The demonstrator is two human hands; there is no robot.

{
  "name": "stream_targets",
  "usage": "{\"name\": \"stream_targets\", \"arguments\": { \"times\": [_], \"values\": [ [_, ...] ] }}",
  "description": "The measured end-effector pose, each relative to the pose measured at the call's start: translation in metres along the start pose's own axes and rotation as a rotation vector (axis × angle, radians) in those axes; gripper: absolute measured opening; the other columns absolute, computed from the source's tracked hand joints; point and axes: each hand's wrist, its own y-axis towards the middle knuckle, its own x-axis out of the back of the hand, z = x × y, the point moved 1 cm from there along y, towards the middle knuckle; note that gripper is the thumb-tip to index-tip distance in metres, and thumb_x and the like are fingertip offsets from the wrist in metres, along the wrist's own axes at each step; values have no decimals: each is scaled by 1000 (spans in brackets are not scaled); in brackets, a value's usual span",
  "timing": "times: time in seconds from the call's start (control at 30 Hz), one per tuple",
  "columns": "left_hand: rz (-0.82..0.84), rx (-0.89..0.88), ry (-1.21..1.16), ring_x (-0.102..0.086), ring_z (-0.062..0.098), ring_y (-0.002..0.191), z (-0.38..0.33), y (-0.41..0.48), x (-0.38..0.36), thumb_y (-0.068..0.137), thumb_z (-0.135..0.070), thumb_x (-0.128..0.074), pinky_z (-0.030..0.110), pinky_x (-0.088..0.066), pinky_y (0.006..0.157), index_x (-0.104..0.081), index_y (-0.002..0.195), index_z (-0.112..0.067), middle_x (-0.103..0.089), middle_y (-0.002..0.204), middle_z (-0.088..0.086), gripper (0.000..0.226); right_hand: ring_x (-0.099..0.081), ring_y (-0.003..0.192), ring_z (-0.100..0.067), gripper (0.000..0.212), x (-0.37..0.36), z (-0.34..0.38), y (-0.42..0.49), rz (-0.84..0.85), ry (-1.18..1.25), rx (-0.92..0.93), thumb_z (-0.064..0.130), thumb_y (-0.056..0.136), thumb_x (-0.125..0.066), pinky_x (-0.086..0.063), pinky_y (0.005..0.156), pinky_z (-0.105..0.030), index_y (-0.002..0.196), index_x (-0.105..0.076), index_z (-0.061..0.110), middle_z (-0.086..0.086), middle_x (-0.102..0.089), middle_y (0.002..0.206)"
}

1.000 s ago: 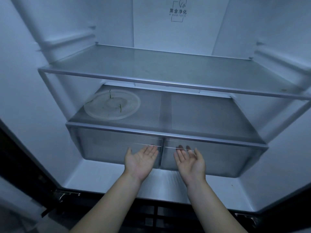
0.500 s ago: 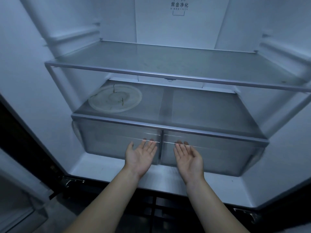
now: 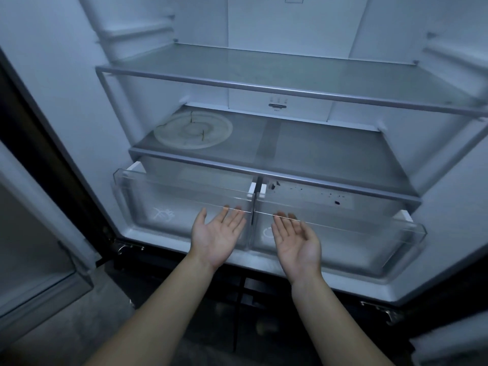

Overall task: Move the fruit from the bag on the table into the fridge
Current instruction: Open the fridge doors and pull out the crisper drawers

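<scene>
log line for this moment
left hand: palm up, fingertips at left drawer rim | right hand: same at right drawer | both drawers partly out | hands empty

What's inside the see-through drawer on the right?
Only little dark crumbs show in the right drawer, no fruit. Its back part hides under the shelf.

Dim, bluish light throughout; edges bow with wide-angle distortion, corners smear into blur and shadow.

Both bare forearms reached forward, side by side. Left hand [image 3: 217, 235] was palm up, fingers straight, thumb out. Right hand [image 3: 297, 240] was palm up too, fingers slightly bent, tips hooked upward, holding nothing.
</scene>
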Motion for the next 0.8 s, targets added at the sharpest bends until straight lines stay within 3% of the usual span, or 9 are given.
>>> {"name": "stream_targets", "arguments": {
  "times": [0.23,0.53,0.8],
  "values": [
    [14,34,7,-40,38,130,2,-26,18,97,-45,-36,47,-32,108,-45,129,0,-51,129,27,56,-56,118,-32,23,6,-11,-29,-29,-14,36,17,97,-41,-39,106,-43,110,-55,4,-20,-59,125],
    [11,107,55,-36,34,134,-11,-46,27,98,-43,-36,45,-28,112,-37,139,-3,-44,139,23,57,-57,117,-32,21,1,-29,-53,-70,-51,84,16,96,-38,-50,90,-41,106,-54,7,-17,-60,122],
    [30,160,36,-36,32,135,-15,-63,48,98,-41,-34,44,-28,111,-38,141,-7,-42,143,20,54,-57,117,-32,22,6,-50,-82,-97,-49,130,14,96,-39,-50,92,-39,111,-53,7,-18,-60,123]
  ]
}}
